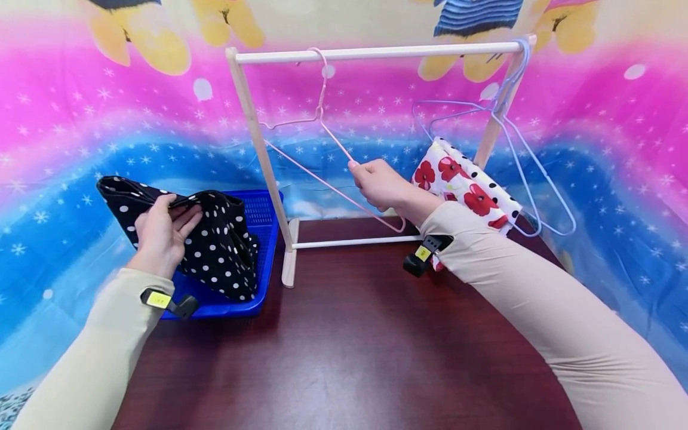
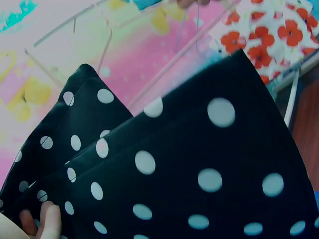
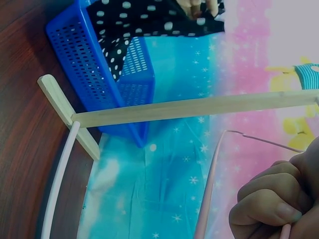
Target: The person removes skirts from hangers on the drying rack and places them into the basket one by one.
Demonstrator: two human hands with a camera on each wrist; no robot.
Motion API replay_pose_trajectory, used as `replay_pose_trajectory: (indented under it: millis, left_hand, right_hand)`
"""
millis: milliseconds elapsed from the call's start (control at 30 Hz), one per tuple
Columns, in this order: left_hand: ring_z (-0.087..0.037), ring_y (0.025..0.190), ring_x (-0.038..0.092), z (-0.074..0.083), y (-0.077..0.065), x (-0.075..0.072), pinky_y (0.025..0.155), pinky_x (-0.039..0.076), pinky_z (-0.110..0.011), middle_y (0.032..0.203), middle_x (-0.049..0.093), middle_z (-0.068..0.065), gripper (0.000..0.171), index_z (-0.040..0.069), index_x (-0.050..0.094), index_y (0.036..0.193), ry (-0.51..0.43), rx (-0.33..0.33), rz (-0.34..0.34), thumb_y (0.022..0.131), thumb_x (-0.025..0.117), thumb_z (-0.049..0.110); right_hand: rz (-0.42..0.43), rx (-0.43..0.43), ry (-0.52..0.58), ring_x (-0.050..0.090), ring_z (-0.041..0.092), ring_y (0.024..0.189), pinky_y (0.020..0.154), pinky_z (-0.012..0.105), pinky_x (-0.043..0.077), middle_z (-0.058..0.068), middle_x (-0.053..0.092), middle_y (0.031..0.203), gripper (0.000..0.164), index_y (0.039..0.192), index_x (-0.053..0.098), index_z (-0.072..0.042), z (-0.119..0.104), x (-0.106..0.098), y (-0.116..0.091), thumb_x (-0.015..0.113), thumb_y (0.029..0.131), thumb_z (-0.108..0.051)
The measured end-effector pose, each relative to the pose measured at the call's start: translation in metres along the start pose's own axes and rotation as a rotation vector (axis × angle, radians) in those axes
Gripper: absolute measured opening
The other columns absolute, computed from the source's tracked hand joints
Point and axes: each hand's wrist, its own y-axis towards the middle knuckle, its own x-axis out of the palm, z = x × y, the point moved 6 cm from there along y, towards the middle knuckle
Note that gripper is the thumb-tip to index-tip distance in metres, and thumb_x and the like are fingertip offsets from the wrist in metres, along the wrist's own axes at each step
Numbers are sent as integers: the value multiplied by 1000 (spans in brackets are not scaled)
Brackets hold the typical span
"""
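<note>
My left hand (image 1: 161, 234) holds up a black cloth with white polka dots (image 1: 215, 254), pinched between thumb and fingers near its upper edge. The cloth hangs over the blue basket (image 1: 261, 263), and its folded panels fill much of the left wrist view. My right hand (image 1: 383, 184) grips one sloping arm of a pink hanger (image 1: 333, 185), whose hook sits over the top bar of a wooden rack (image 1: 387, 52). In the right wrist view the curled right fingers (image 3: 269, 204) close round the thin pink wire.
Purple-blue hangers (image 1: 529, 161) hang at the rack's right end. One carries a white cloth with red flowers (image 1: 457, 179), and black-dotted white fabric shows beside it. The rack stands on a dark wooden table (image 1: 344, 346); a patterned curtain (image 1: 177, 119) surrounds it.
</note>
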Motion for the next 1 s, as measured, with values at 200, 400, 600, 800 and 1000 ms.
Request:
replay_pose_trajectory:
  millis: [200,400,600,800,1000]
  left_hand:
    - [-22,68,75,-8,14,-2,64,63,-32,74,67,-7,9,11,53,102,90,-52,40,100,60,17]
    - [-20,67,75,-11,21,2,63,63,-30,73,66,-7,9,11,53,103,103,-64,50,101,58,18]
    - [-19,66,74,-14,29,6,63,63,-28,74,63,-6,12,12,48,106,127,-59,70,102,57,19]
    - [-18,65,73,-17,34,7,61,62,-28,73,61,-5,13,13,47,107,141,-61,93,102,56,19]
    - [-17,65,73,-19,38,9,62,62,-26,74,61,-4,14,13,48,110,153,-63,105,102,55,21]
  right_hand:
    - [-3,7,-8,23,13,43,44,27,21,-4,28,51,55,68,38,-10,-1,1,1,33,110,-46]
    - [-1,4,-11,22,14,44,45,28,20,-4,27,52,56,67,39,-11,-1,1,2,33,110,-46]
    - [-7,13,-7,20,13,44,45,27,19,-4,26,52,56,66,37,-12,-2,2,3,33,110,-47]
    - [-18,15,-11,19,13,45,45,28,19,-4,26,52,56,66,37,-12,-5,6,3,32,110,-47]
    - [-16,-1,-31,18,13,45,45,29,19,-4,25,51,56,65,36,-12,-10,8,2,32,110,-45]
